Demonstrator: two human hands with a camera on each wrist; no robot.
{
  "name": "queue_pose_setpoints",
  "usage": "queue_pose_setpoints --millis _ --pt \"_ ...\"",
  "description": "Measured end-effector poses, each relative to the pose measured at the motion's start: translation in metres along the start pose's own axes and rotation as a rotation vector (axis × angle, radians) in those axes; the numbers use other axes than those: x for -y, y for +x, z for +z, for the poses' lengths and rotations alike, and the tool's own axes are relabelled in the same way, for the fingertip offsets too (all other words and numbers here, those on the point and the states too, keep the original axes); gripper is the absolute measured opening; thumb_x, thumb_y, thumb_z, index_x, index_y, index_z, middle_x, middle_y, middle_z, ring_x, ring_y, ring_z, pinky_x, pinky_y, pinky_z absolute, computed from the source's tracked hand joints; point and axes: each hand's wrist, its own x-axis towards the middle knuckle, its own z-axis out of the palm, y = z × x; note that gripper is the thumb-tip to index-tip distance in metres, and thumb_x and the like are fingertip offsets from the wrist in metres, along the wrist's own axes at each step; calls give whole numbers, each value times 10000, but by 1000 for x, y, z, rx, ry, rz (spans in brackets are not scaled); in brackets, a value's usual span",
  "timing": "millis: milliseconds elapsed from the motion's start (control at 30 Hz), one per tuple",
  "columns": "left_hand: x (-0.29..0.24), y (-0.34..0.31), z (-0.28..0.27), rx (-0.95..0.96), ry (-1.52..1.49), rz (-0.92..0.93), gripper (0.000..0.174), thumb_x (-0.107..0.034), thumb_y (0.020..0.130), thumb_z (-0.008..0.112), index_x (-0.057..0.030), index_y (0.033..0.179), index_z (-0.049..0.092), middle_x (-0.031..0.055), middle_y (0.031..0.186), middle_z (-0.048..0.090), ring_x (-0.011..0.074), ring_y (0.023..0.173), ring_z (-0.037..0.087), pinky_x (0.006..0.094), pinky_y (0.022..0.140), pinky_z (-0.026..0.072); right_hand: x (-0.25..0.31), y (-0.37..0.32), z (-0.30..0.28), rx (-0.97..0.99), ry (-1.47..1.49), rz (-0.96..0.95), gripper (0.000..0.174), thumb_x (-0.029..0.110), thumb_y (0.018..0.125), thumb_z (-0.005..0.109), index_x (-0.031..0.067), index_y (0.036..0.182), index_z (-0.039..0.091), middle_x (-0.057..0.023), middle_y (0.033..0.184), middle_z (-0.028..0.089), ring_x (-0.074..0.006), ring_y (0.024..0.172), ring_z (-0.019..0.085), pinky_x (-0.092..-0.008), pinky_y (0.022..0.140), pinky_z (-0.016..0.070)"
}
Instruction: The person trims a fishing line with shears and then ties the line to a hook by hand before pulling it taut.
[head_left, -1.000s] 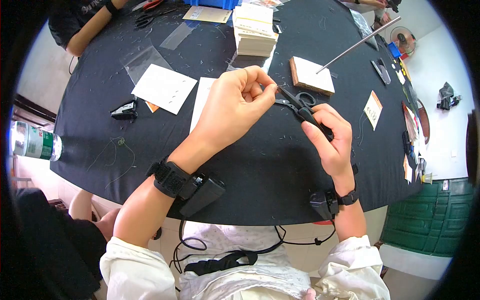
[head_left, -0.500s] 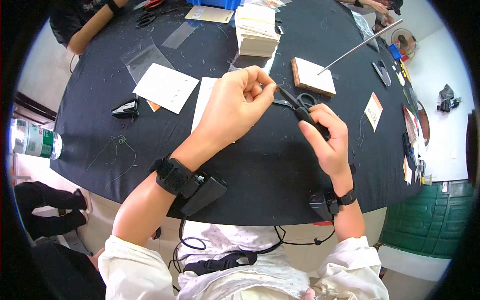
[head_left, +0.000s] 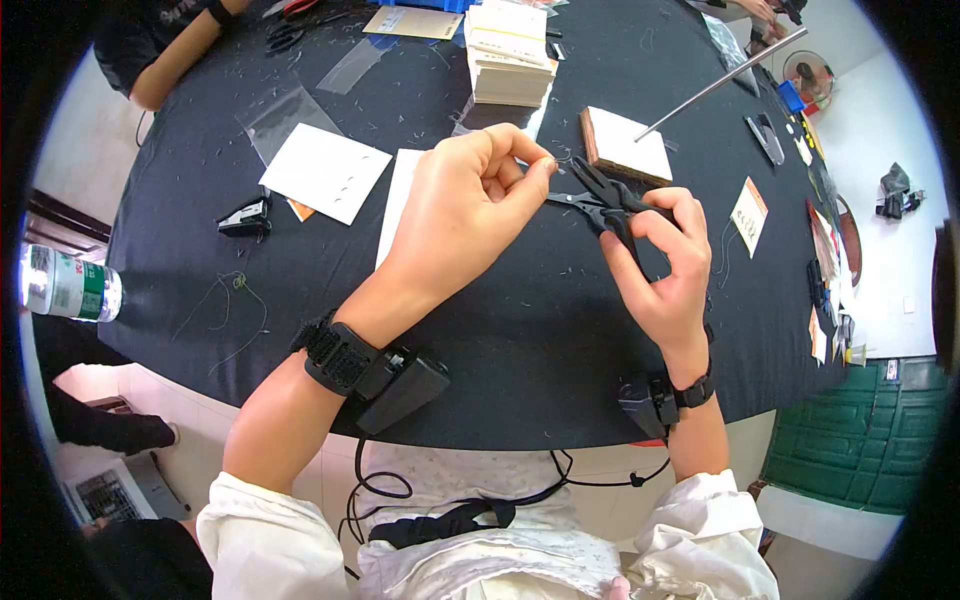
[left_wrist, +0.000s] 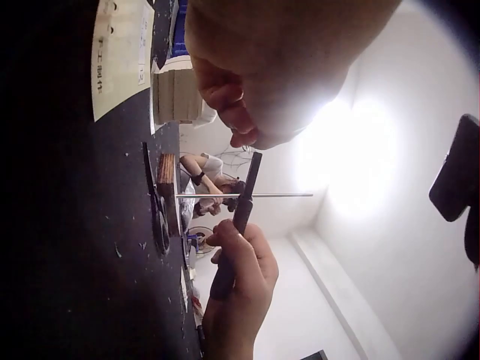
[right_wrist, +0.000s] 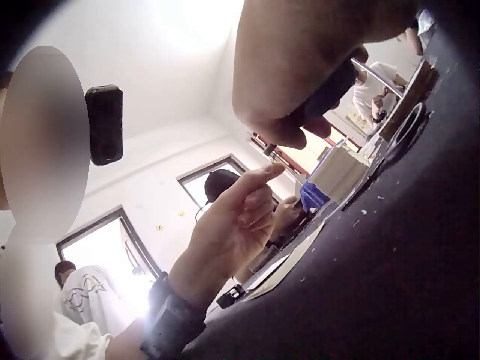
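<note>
In the head view my left hand (head_left: 465,205) pinches something tiny, too small to make out, between thumb and forefinger. My right hand (head_left: 668,265), to its right, grips a slim black tool (head_left: 603,187) whose two arms stand apart, tips near the left fingertips. Black-handled scissors (head_left: 572,200) lie on the cloth under the tool, partly covered. In the left wrist view the black tool (left_wrist: 250,184) points up from the right hand (left_wrist: 244,281) toward the left fingertips. The right wrist view shows the left hand (right_wrist: 236,225) with thumb and forefinger together.
Behind the hands stand a card stack (head_left: 508,65) and a white-topped block (head_left: 628,145) with a metal rod (head_left: 715,87) rising right. A white card (head_left: 325,172), black stapler-like object (head_left: 245,215) and loose thread (head_left: 238,283) lie left. A bottle (head_left: 75,285) is far left.
The tool's arms have parted, and the right fingers are spread wider on its handles. The left hand keeps its pinch in nearly the same place. The view has shifted slightly.
</note>
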Motion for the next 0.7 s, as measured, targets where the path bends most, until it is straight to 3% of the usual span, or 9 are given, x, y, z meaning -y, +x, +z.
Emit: queue_pose_setpoints --millis 700 --pt "3 -1 1 2 47 66 100 -99 848 593 1 848 602 -69 578 506 -34 476 383 140 415 251 4 -1 -1 66 27 48 142 65 668 674 -8 686 553 -108 792 513 -241 724 491 -320 632 389"
